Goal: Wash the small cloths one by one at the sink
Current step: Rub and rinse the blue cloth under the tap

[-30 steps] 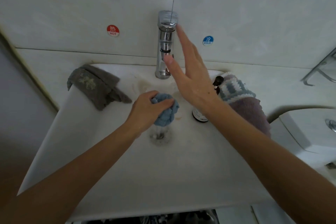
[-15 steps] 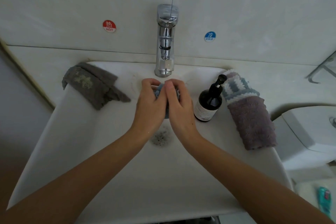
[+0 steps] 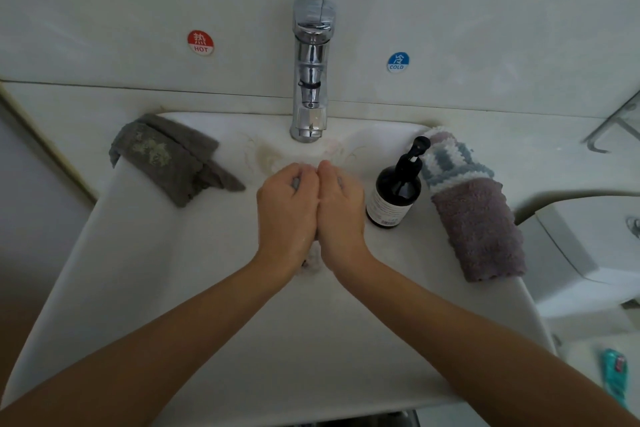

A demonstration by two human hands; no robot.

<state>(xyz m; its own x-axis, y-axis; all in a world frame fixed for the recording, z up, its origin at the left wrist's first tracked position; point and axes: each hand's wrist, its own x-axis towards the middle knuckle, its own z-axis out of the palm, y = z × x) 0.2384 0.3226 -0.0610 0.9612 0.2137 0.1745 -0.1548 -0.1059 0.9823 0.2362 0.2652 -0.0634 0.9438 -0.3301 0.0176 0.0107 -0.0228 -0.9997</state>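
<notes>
From the head camera, looking down: both hands are together in the middle of the sink (image 3: 145,274), just in front of the tap (image 3: 311,80) and above the drain. The left hand (image 3: 287,208) and the right hand (image 3: 341,208) are pressed side to side, fingers curled inward. A sliver of grey-blue shows between the left hand's knuckles, which I take to be the small cloth (image 3: 295,183) being washed; the rest of it is hidden inside the two fists, so how tightly it is bunched I cannot tell. No stream from the spout is clear at this size.

A grey cloth (image 3: 166,156) lies draped over the back left corner of the sink, one tail hanging down into the basin. A striped and mauve cloth (image 3: 478,222) lies along the right edge. A dark pump bottle (image 3: 394,194) stands upright just beside the right hand, between it and that cloth.

The risks, as I judge them: the bottle is close enough that an outward swing of the right wrist while scrubbing could tip it into the basin. The grey cloth's hanging tail could slide down and get mixed in before its turn. And a wet cloth squeezed loosely over the drain might slip out and block it.
</notes>
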